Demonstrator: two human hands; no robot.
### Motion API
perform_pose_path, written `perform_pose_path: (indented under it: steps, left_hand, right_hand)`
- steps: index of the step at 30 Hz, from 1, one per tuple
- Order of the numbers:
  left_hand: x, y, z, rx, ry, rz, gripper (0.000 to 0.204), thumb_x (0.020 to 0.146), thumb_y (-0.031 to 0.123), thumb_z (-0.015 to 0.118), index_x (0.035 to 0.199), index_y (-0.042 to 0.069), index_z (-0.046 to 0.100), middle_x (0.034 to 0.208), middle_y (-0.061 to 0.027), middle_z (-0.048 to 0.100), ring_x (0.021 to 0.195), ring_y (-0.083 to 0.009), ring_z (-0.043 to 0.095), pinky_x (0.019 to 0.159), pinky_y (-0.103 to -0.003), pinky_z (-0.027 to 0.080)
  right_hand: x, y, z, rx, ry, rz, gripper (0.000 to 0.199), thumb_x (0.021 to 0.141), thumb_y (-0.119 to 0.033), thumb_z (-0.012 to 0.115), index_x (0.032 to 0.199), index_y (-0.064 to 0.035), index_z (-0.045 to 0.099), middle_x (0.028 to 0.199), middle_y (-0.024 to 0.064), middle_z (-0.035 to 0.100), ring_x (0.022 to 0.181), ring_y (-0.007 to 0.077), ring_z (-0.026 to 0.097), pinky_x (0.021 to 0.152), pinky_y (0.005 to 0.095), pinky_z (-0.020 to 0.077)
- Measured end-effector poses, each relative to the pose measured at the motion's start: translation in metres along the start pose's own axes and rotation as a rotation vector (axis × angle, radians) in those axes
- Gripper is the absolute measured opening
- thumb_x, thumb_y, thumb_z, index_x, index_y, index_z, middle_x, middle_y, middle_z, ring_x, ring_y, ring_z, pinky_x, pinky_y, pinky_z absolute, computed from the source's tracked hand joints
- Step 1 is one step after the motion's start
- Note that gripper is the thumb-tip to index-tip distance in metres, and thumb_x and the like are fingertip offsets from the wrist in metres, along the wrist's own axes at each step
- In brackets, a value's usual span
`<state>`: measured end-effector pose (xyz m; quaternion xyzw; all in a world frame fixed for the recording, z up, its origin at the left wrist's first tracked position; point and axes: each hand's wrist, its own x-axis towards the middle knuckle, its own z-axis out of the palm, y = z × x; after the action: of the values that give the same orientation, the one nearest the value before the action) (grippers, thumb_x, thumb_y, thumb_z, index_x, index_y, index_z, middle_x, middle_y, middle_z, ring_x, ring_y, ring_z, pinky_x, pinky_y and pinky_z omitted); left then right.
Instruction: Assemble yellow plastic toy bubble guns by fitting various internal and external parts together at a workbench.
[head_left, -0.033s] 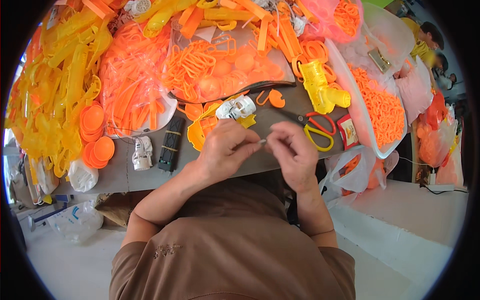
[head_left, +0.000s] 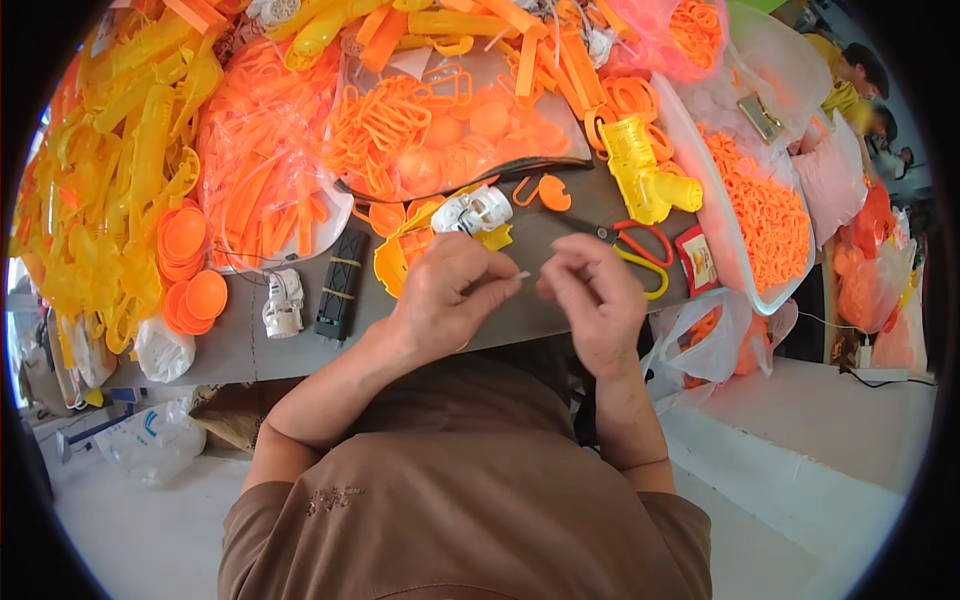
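Observation:
Between the thumb and forefinger of my left hand [head_left: 447,298] is a small whitish piece [head_left: 522,276], too small to name. My right hand [head_left: 602,300] hovers just to its right with fingertips drawn together. Whether those fingertips hold anything is hidden. Beyond my left hand, a white plastic mechanism [head_left: 472,211] lies on a yellow shell half [head_left: 393,268], partly covered by that hand. Scissors [head_left: 640,256] with red and yellow handles lie behind and beside my right hand. An orange hook-shaped piece [head_left: 553,194] rests farther back.
Left on the table [head_left: 240,345] are a black bar with bands [head_left: 342,285], another white mechanism [head_left: 283,303] and orange discs [head_left: 205,297]. Yellow parts [head_left: 130,170] and bagged orange strips [head_left: 265,150] pile behind. To the right are a yellow shell [head_left: 640,175], red packet [head_left: 696,258] and tub of orange links [head_left: 683,150].
My right hand has moved slightly right, away from my left fingertips, widening the gap. The whitish piece stays in my left hand, now tilted a little upward.

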<state>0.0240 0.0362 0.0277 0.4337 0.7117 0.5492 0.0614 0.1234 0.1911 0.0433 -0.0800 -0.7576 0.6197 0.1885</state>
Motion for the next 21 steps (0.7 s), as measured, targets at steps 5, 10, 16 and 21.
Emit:
perform_pose_path:
  steps: [5, 10, 16, 21]
  left_hand:
    - [-0.004, -0.001, -0.001, -0.073, 0.082, -0.039, 0.012, 0.072, 0.003, 0.073, 0.082, 0.003, 0.066, 0.067, -0.0067, 0.059, 0.066, -0.0213, 0.056, 0.065, -0.033, 0.041]
    - [-0.008, -0.003, 0.001, 0.045, 0.094, 0.105, 0.015, 0.07, 0.002, 0.073, 0.083, 0.004, 0.065, 0.07, -0.0056, 0.059, 0.067, -0.0214, 0.055, 0.067, -0.034, 0.039]
    - [-0.012, -0.002, 0.003, 0.062, 0.108, 0.164, 0.017, 0.069, 0.004, 0.074, 0.083, 0.005, 0.066, 0.072, -0.0043, 0.058, 0.068, -0.0216, 0.054, 0.069, -0.034, 0.038]
    - [-0.01, -0.003, 0.004, 0.084, 0.089, 0.16, 0.015, 0.069, 0.004, 0.073, 0.082, 0.005, 0.065, 0.071, -0.0047, 0.056, 0.069, -0.0225, 0.053, 0.069, -0.034, 0.038]
  right_hand:
    - [0.005, 0.0, -0.002, -0.071, -0.029, -0.057, 0.017, 0.084, 0.005, 0.06, 0.101, 0.0034, 0.059, 0.086, 0.0065, 0.06, 0.072, 0.0105, 0.059, 0.063, 0.0215, 0.0482]
    - [0.002, 0.005, 0.007, -0.295, -0.093, -0.268, 0.014, 0.079, 0.009, 0.063, 0.091, 0.0025, 0.061, 0.084, 0.0073, 0.058, 0.067, 0.0126, 0.054, 0.058, 0.0243, 0.0441]
    - [-0.001, 0.001, 0.003, -0.339, -0.145, -0.282, 0.012, 0.079, 0.011, 0.06, 0.089, 0.0037, 0.06, 0.084, 0.0082, 0.057, 0.067, 0.013, 0.055, 0.058, 0.0232, 0.0443]
    - [0.0, -0.002, 0.001, -0.354, -0.157, -0.252, 0.013, 0.078, 0.011, 0.06, 0.089, 0.0035, 0.059, 0.084, 0.0084, 0.057, 0.067, 0.0133, 0.055, 0.058, 0.0234, 0.0447]
